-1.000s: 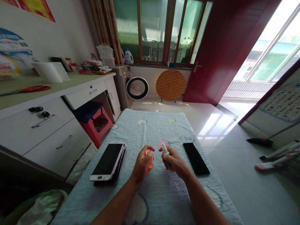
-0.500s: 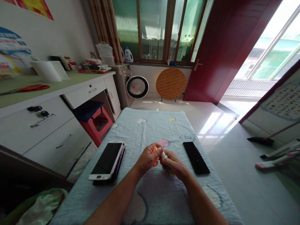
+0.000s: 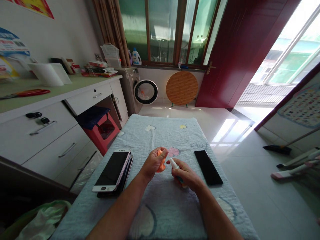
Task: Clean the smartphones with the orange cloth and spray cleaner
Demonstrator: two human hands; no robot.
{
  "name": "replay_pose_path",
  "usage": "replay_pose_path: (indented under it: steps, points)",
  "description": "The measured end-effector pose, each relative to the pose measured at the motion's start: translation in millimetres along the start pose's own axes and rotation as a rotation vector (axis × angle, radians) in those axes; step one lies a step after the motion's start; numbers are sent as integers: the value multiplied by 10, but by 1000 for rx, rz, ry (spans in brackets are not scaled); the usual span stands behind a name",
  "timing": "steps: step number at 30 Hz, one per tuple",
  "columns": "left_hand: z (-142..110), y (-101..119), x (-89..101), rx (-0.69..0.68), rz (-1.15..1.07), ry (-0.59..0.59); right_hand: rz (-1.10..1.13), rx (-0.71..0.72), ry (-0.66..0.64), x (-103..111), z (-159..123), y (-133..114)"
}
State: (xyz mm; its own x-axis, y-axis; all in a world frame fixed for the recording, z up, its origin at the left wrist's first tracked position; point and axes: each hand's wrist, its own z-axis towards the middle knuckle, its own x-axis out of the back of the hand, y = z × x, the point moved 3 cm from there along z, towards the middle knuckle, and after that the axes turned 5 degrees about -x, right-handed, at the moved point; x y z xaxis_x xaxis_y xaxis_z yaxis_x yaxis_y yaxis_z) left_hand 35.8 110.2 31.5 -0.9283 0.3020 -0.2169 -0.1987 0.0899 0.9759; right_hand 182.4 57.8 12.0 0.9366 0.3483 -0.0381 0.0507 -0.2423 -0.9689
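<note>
My left hand (image 3: 153, 162) is closed around a crumpled orange cloth (image 3: 161, 163), which bulges out on the thumb side. In my right hand (image 3: 186, 173) is a small spray bottle (image 3: 173, 163) with a white nozzle that points toward the cloth; my fingers hide most of its body. The two hands are a short gap apart above the cloth-covered table (image 3: 150, 136). Left of them lies a stack of phones, a white-framed phone (image 3: 112, 168) on top of a dark one (image 3: 122, 186). To the right, a single black phone (image 3: 208, 167) lies flat, screen up.
A white desk (image 3: 50, 133) with drawers runs along the left, with scissors (image 3: 27, 94) and a paper roll (image 3: 48, 75) on it. Beneath it stands a red stool (image 3: 105, 130). A washing machine (image 3: 130, 86) with its door ajar is beyond. A waste bin (image 3: 62, 208) is at lower left.
My hands have moved apart. The left hand with the orange cloth shifted left and slightly up, and the white nozzle is now uncovered, separate from the left fingers.
</note>
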Motion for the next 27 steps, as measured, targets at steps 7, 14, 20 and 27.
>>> replay_pose_path:
  steps: [7, 14, 20, 27]
  points:
    - [190, -233, -13, 18, 86, 187, 400, 94, 64, 55, 10, -53]
    - [148, -269, -23, 60, -72, 237, 441, 116, 47, 88, -11, -67]
    - [-57, -226, 52, 87, -359, 158, -28, 208, 207, -36, 12, 6]
    - [-141, -346, 75, 83, -494, 152, -613, 540, 459, -182, 15, -11]
